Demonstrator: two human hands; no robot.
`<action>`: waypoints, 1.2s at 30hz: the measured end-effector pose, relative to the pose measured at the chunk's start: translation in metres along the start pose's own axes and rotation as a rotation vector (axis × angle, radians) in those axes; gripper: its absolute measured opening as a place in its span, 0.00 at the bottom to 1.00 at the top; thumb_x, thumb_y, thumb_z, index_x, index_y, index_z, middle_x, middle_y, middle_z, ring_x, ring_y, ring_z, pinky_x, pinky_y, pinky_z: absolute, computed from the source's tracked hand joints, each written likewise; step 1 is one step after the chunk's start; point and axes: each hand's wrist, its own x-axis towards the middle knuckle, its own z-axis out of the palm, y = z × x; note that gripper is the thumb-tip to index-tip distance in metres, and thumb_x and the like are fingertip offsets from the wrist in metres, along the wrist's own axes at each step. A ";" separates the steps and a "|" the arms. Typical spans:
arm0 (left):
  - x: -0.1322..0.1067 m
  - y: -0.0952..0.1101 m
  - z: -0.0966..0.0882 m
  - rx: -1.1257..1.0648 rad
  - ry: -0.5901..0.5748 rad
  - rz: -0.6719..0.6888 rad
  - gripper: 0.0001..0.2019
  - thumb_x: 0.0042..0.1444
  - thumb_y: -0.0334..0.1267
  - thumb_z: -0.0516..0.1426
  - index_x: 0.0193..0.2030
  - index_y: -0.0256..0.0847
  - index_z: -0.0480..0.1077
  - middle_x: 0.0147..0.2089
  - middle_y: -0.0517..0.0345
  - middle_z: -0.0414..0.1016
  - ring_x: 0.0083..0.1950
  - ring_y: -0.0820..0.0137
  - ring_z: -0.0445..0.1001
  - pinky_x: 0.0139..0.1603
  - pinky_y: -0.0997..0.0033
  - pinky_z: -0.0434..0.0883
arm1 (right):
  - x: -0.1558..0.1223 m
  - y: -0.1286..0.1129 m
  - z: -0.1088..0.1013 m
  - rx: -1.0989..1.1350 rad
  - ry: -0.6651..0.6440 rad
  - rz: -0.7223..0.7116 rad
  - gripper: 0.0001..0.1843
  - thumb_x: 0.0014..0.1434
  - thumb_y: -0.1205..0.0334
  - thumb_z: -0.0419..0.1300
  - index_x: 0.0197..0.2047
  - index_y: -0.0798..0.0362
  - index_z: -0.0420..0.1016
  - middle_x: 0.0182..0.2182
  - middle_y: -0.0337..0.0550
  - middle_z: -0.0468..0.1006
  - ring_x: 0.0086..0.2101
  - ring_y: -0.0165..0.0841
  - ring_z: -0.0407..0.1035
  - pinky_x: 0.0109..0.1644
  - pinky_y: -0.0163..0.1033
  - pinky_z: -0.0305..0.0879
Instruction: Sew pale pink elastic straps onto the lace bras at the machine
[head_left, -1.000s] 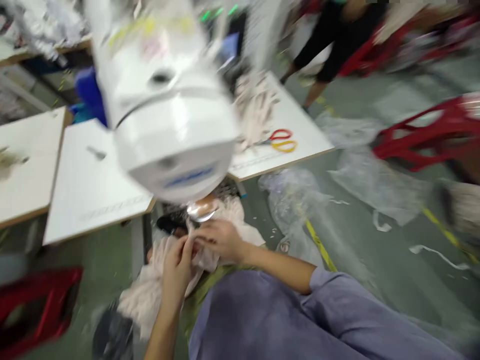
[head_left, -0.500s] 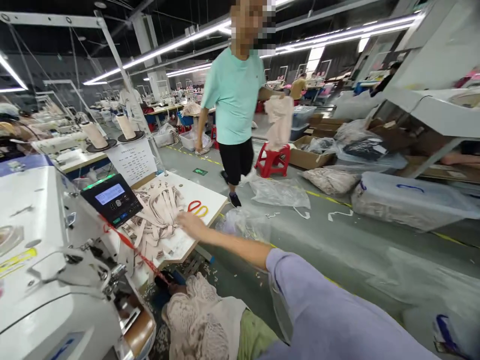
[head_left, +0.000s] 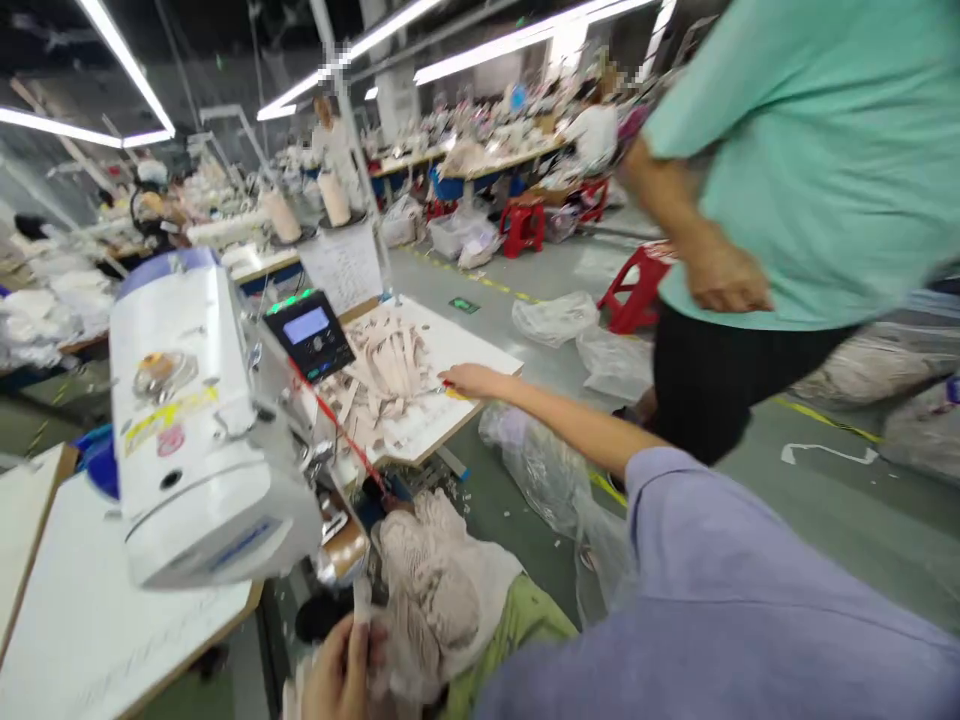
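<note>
My right hand (head_left: pixel 478 381) reaches out over the white table board, its fingers closed on a pair of scissors (head_left: pixel 454 393). Only bits of the red and yellow handles show; the rest is covered. Low in the view, my left hand (head_left: pixel 341 668) pinches a pale fabric strip (head_left: pixel 362 598) that runs up toward the sewing machine (head_left: pixel 199 420). A heap of beige strips (head_left: pixel 386 365) lies on the board left of the scissors. Bunched beige fabric (head_left: pixel 442 590) rests on my lap, beside my left hand.
A control panel (head_left: pixel 309 334) with a lit screen stands behind the machine. A red cord (head_left: pixel 337 425) hangs down from it. A person in a mint shirt (head_left: pixel 817 170) is close on the right. Clear plastic bags (head_left: pixel 540 475) and a red stool (head_left: pixel 637 287) are on the floor.
The view has swung left. My right hand, earlier beside the scissors, has closed on them. My left hand has come into view with the strip. The person in mint has come much nearer.
</note>
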 end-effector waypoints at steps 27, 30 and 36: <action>-0.011 -0.003 0.000 -0.499 -0.171 -0.161 0.09 0.62 0.38 0.53 0.37 0.38 0.73 0.35 0.56 0.76 0.32 0.73 0.69 0.36 0.73 0.66 | -0.176 -0.210 0.098 0.538 0.050 -0.569 0.20 0.65 0.57 0.59 0.59 0.50 0.69 0.50 0.52 0.77 0.47 0.41 0.75 0.45 0.45 0.75; -0.009 -0.004 -0.002 -0.491 -0.183 -0.168 0.08 0.61 0.34 0.52 0.32 0.39 0.70 0.30 0.61 0.69 0.30 0.75 0.63 0.33 0.75 0.62 | -0.175 -0.208 0.095 0.601 -0.070 -0.543 0.18 0.66 0.58 0.58 0.58 0.49 0.71 0.48 0.49 0.79 0.43 0.37 0.76 0.41 0.40 0.74; -0.008 -0.005 -0.009 -0.445 -0.145 -0.155 0.17 0.67 0.48 0.53 0.31 0.40 0.65 0.27 0.65 0.62 0.28 0.76 0.58 0.30 0.76 0.58 | -0.186 -0.197 0.097 0.718 -0.007 -0.384 0.21 0.58 0.59 0.62 0.55 0.48 0.71 0.45 0.48 0.78 0.37 0.37 0.75 0.37 0.40 0.71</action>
